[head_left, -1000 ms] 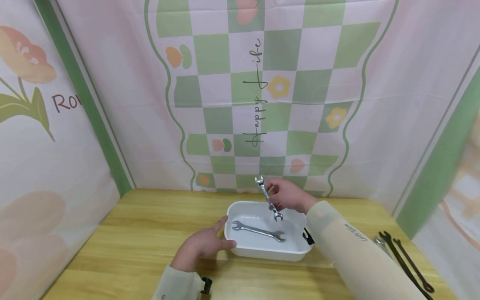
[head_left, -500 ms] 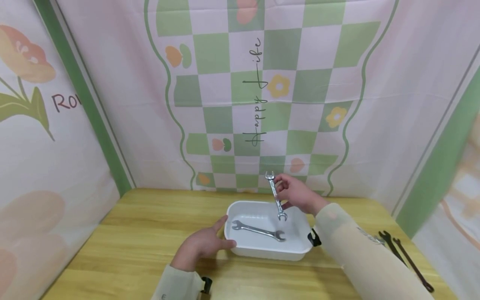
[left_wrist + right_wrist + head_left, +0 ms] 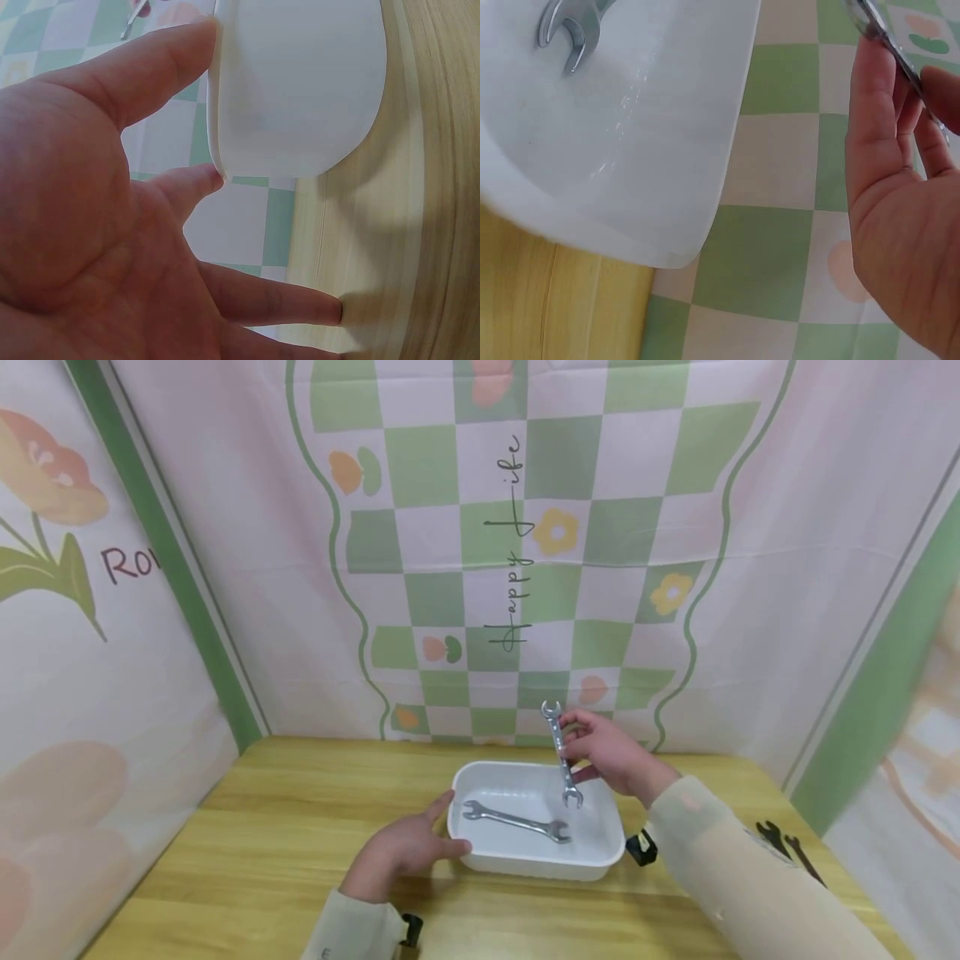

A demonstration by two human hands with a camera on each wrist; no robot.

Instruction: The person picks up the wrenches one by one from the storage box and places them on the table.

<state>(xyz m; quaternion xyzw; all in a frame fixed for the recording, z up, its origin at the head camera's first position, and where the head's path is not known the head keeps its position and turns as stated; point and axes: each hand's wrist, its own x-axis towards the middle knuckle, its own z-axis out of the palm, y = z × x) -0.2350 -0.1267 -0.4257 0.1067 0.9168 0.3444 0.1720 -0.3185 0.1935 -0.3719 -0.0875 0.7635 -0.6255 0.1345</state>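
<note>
My right hand pinches a shiny double open-ended wrench between thumb and fingers. It holds the wrench steeply tilted above the back right of a white plastic basin. A second, larger open-ended wrench lies flat on the basin floor; one of its ends shows in the right wrist view. At the basin's left end, my left hand touches the rim with thumb and index finger. In the left wrist view its other fingers stretch out straight, their tips at the wooden tabletop.
More wrenches lie on the right of the wooden table, dark ones and a brown one, partly hidden by my right sleeve. A printed checkered curtain hangs behind the table.
My right hand has moved to the right with the wrench, which now stands more upright. The right sleeve covers more of the wrenches on the table. My left hand and the basin stay put.
</note>
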